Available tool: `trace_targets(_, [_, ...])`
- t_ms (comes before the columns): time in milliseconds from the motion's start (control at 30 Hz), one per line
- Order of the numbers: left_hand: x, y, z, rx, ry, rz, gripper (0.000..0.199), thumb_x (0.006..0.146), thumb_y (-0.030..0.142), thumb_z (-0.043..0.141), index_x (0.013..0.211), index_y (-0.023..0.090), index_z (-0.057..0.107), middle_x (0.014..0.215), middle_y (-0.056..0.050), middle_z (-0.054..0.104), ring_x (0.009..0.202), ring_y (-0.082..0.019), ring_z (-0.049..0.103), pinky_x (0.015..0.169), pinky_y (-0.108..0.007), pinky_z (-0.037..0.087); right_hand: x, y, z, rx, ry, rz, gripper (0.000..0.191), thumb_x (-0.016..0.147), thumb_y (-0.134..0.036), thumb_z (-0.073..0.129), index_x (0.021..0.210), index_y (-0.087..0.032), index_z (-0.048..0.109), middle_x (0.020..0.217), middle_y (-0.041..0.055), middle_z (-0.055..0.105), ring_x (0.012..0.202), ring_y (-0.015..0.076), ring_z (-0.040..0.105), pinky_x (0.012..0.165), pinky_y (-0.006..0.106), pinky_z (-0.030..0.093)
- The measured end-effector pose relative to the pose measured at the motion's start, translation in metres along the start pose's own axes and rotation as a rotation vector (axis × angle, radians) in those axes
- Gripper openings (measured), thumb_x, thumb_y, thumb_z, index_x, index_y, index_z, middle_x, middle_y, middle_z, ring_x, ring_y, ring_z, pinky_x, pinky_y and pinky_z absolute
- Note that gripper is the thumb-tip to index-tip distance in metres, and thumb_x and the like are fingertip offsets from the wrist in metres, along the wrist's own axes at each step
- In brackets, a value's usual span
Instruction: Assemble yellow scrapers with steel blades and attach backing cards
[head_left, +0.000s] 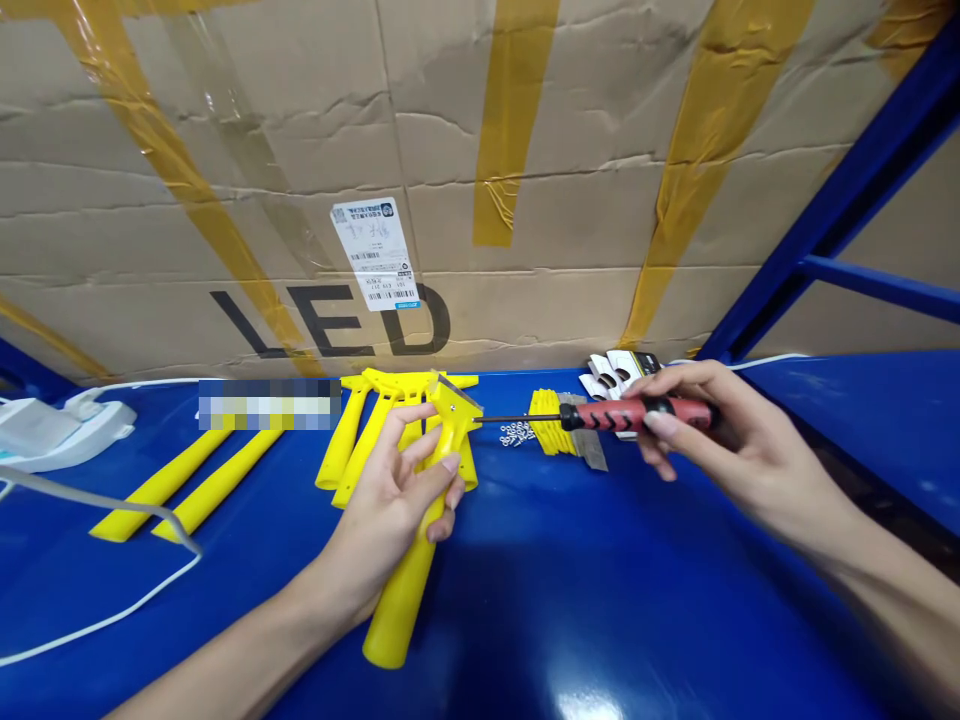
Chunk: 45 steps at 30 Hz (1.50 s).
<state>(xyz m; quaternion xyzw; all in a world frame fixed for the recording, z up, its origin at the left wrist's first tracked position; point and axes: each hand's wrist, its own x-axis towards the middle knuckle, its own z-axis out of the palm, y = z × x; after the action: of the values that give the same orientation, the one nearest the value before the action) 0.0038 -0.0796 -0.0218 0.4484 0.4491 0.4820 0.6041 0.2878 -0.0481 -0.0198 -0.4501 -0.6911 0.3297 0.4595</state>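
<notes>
Well left of the scraper [411, 580], two long handles [176, 478] lie on the blue table [540, 620], their far ends too blurred for me to make out; just behind it is a row of spare handles [367, 450]. My left hand [397, 495] has the scraper pinched at the neck between thumb and fingers, above the table, its head tipped up. That grip looks right to me: firm just under the head, so twisting shouldn't roll it, with fingertips clear of the blade edge. The screwdriver [611, 415] comes in from the scraper's right, its tip at the head's near edge; I can't tell whether it is seated, so I should check that, keep the shaft in line and press before turning. Behind that shaft are small screws [514, 433], yellow covers [551, 425] and loose blades [592, 448]. At the far end, my right hand [739, 430] pinches the red grip, lightly enough, I judge, to feel a slip.
</notes>
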Motion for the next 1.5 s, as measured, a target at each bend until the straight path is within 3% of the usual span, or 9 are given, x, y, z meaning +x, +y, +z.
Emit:
trace_targets(133, [0.0, -0.001, -0.002, 0.003, -0.002, -0.006, 0.042, 0.088, 0.031, 0.072, 0.117, 0.029, 0.041, 0.075, 0.004, 0.056, 0.058, -0.009, 0.047, 0.044, -0.015, 0.036, 0.0, 0.001, 0.006, -0.232, 0.146, 0.083, 0.029, 0.097, -0.054, 0.052, 0.096, -0.025, 0.059, 0.061, -0.0033, 0.049, 0.048, 0.0128, 0.045, 0.043, 0.027, 0.036])
trace_targets(300, [0.002, 0.003, -0.005, 0.018, 0.041, 0.016, 0.046, 0.086, 0.03, 0.073, 0.118, 0.029, 0.041, 0.069, 0.004, 0.058, 0.052, -0.008, 0.046, 0.045, -0.016, 0.036, 0.0, 0.005, 0.008, 0.076, -0.07, 0.048, 0.034, 0.093, -0.044, 0.065, 0.121, -0.031, 0.049, 0.11, 0.0032, 0.064, 0.066, 0.0141, 0.064, 0.063, 0.034, 0.056])
trace_targets(467, [0.004, 0.002, -0.003, 0.017, 0.014, -0.013, 0.046, 0.086, 0.033, 0.073, 0.119, 0.03, 0.041, 0.07, 0.004, 0.059, 0.05, -0.007, 0.044, 0.045, -0.016, 0.036, 0.002, 0.008, 0.008, -0.091, 0.188, 0.092, 0.027, 0.098, -0.052, 0.052, 0.093, -0.026, 0.05, 0.06, -0.006, 0.044, 0.041, 0.0089, 0.04, 0.037, 0.024, 0.032])
trace_targets(633, [0.006, 0.0, 0.001, 0.012, 0.036, -0.007, 0.049, 0.084, 0.032, 0.076, 0.119, 0.028, 0.042, 0.07, 0.004, 0.059, 0.05, -0.007, 0.046, 0.045, -0.016, 0.036, 0.003, 0.006, 0.0, 0.113, -0.02, 0.08, 0.031, 0.093, -0.049, 0.062, 0.114, -0.029, 0.051, 0.095, 0.0017, 0.063, 0.066, 0.015, 0.063, 0.058, 0.031, 0.054])
trace_targets(767, [0.005, 0.0, 0.004, 0.015, 0.007, -0.014, 0.045, 0.087, 0.033, 0.073, 0.118, 0.028, 0.043, 0.068, 0.004, 0.059, 0.047, -0.006, 0.044, 0.045, -0.016, 0.035, 0.003, 0.008, -0.004, -0.108, 0.15, 0.074, 0.028, 0.098, -0.053, 0.052, 0.095, -0.026, 0.051, 0.064, -0.0049, 0.047, 0.046, 0.0096, 0.043, 0.043, 0.026, 0.038])
trace_targets(933, [0.008, 0.0, 0.005, -0.008, 0.068, 0.018, 0.051, 0.081, 0.031, 0.078, 0.119, 0.028, 0.043, 0.069, 0.005, 0.059, 0.047, -0.007, 0.047, 0.043, -0.015, 0.035, 0.002, 0.009, -0.005, 0.004, -0.104, 0.076, 0.033, 0.097, -0.051, 0.056, 0.118, -0.027, 0.048, 0.084, 0.0005, 0.062, 0.067, 0.0162, 0.063, 0.062, 0.032, 0.053])
trace_targets(1100, [0.009, 0.0, 0.007, 0.01, 0.02, 0.022, 0.05, 0.082, 0.032, 0.078, 0.117, 0.027, 0.043, 0.067, 0.004, 0.06, 0.047, -0.007, 0.048, 0.042, -0.015, 0.036, 0.002, 0.007, -0.003, -0.162, 0.157, 0.054, 0.027, 0.1, -0.052, 0.047, 0.098, -0.026, 0.049, 0.062, -0.0047, 0.047, 0.045, 0.01, 0.04, 0.042, 0.025, 0.033])
trace_targets(1267, [0.008, -0.003, 0.009, 0.007, 0.036, 0.021, 0.047, 0.084, 0.028, 0.076, 0.117, 0.028, 0.042, 0.069, 0.005, 0.06, 0.048, -0.006, 0.047, 0.043, -0.014, 0.037, 0.002, 0.005, -0.007, -0.02, -0.042, 0.034, 0.034, 0.096, -0.05, 0.057, 0.122, -0.029, 0.048, 0.093, 0.0024, 0.061, 0.067, 0.0155, 0.061, 0.06, 0.031, 0.052])
trace_targets(1500, [0.009, -0.001, 0.01, 0.032, 0.036, 0.008, 0.05, 0.083, 0.03, 0.076, 0.117, 0.027, 0.04, 0.066, 0.005, 0.06, 0.048, -0.007, 0.047, 0.044, -0.015, 0.038, 0.0, 0.004, -0.008, -0.196, 0.001, 0.026, 0.028, 0.099, -0.051, 0.049, 0.113, -0.027, 0.052, 0.093, 0.0036, 0.061, 0.067, 0.0154, 0.058, 0.059, 0.03, 0.05])
